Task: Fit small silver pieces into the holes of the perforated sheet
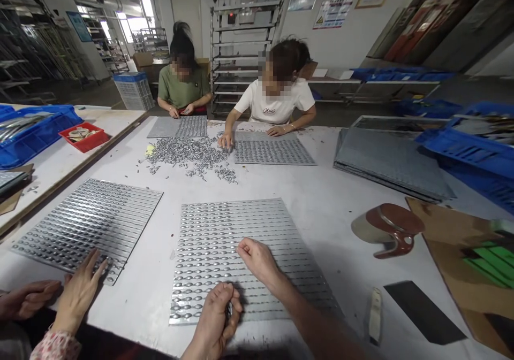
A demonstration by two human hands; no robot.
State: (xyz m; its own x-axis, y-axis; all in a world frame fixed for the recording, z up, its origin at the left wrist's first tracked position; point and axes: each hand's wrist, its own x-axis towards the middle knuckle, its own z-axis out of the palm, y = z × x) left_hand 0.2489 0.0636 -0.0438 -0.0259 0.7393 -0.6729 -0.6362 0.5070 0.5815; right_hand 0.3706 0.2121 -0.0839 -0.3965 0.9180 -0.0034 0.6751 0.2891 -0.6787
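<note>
"Where is the left hand (219,317) being held?"
"Over the near edge of the grooved gray panel (291,255), its fingers being curled closed; whether anything is being gripped inside cannot be told."
"And the right hand (257,258)?"
"It is being held over the panel's middle, thumb and fingertips being pinched together; whether a piece is being gripped there is being hidden by the fingers."
"What is being borne by the panel?"
"Rows of small oval silver pieces (196,258) are being carried on its left part. Farther across the white table (136,306), a loose pile (187,154) is being reached by a co-worker's hand (225,140)."
</note>
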